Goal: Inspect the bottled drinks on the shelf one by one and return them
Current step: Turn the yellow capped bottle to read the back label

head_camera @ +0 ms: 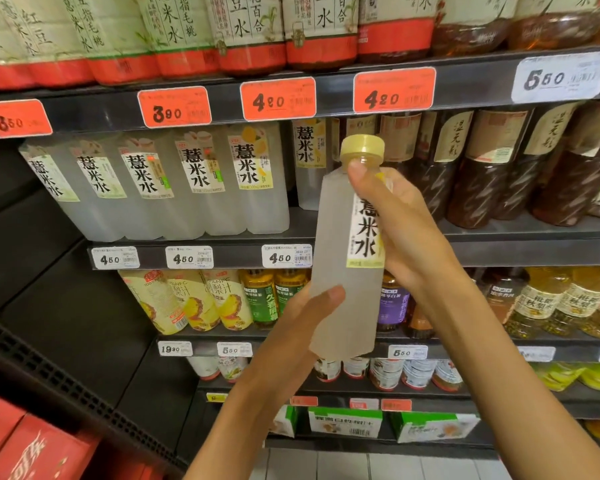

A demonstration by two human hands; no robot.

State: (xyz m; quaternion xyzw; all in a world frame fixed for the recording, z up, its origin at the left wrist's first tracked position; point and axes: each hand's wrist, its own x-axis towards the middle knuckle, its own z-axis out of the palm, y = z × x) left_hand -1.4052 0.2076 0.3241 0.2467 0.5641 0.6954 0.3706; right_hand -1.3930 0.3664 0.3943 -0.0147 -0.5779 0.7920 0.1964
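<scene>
A cloudy white bottled drink (336, 244) with a pale yellow cap and a white label with black characters stands upright in the air in front of the shelf. My right hand (399, 223) grips its upper half from the right, the thumb lying across the neck under the cap. My left hand (309, 306) holds the lower part from the left, thumb on the front. A row of similar cloudy bottles (194, 185) stands on the second shelf (222, 237), with a gap behind the held bottle.
Dark tea bottles (499, 168) fill the second shelf's right side. Red-based bottles line the top shelf (222, 36). Juice and tea bottles (222, 299) stand on lower shelves, with price tags along every shelf edge. Red cartons (21, 445) sit at bottom left.
</scene>
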